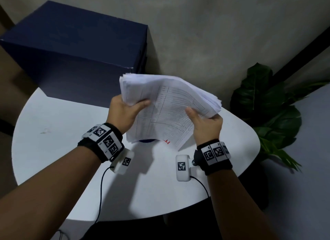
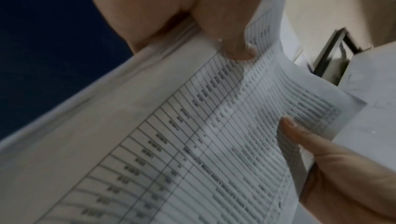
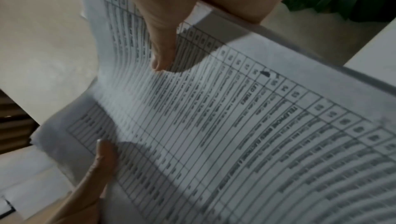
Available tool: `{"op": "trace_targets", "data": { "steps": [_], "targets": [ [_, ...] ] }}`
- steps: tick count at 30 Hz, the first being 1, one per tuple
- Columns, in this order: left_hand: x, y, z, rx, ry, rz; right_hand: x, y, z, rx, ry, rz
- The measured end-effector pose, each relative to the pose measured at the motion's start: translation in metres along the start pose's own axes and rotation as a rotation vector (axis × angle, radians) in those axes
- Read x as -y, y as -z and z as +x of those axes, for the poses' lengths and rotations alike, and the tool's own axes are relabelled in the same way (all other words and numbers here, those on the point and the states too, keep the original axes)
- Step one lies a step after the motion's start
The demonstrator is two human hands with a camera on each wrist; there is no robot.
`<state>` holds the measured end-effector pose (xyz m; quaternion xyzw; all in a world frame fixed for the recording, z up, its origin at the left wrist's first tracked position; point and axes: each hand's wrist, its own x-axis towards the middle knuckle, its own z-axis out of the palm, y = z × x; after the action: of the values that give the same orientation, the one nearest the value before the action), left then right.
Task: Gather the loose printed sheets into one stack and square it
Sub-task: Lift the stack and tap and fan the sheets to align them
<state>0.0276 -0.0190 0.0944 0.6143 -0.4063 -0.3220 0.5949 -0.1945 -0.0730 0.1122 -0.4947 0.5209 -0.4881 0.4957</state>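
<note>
A thick stack of printed sheets (image 1: 167, 107) with tables on the top page is held tilted above the white round table (image 1: 53, 132). My left hand (image 1: 125, 109) grips its left edge, thumb on top and fingers underneath. My right hand (image 1: 205, 121) grips the right edge the same way. The stack bows upward in the middle and its far edges are fanned and uneven. In the left wrist view the top sheet (image 2: 193, 134) fills the frame, with my left thumb pressing on it. In the right wrist view the printed page (image 3: 235, 126) lies under my right thumb.
A large dark blue box (image 1: 75, 48) stands on the far left of the table against the wall. A green leafy plant (image 1: 267, 104) stands right of the table. A sheet with red print (image 1: 167, 142) and something blue (image 1: 147, 140) lie under the stack's near edge.
</note>
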Motion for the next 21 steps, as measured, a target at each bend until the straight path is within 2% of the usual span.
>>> {"op": "trace_targets", "data": {
  "steps": [3,6,12,17,19,21],
  "targets": [
    [0.003,0.007,-0.004,0.0,0.031,-0.089,-0.003,0.009,-0.001,0.002,0.016,-0.015],
    [0.011,0.013,-0.01,0.073,0.073,-0.125,-0.006,0.015,-0.006,0.075,-0.008,-0.019],
    [0.008,0.01,-0.006,0.167,0.05,-0.124,0.0,0.006,-0.006,0.066,0.024,0.209],
    [0.008,0.013,0.001,0.186,0.07,-0.126,0.012,0.002,-0.002,0.087,0.064,0.289],
    [0.008,0.013,0.005,0.182,0.075,-0.122,0.012,0.001,0.003,0.111,0.061,0.275],
    [0.007,0.013,0.006,0.171,0.084,-0.13,0.011,0.003,0.008,0.064,0.047,0.215]
  ]
}}
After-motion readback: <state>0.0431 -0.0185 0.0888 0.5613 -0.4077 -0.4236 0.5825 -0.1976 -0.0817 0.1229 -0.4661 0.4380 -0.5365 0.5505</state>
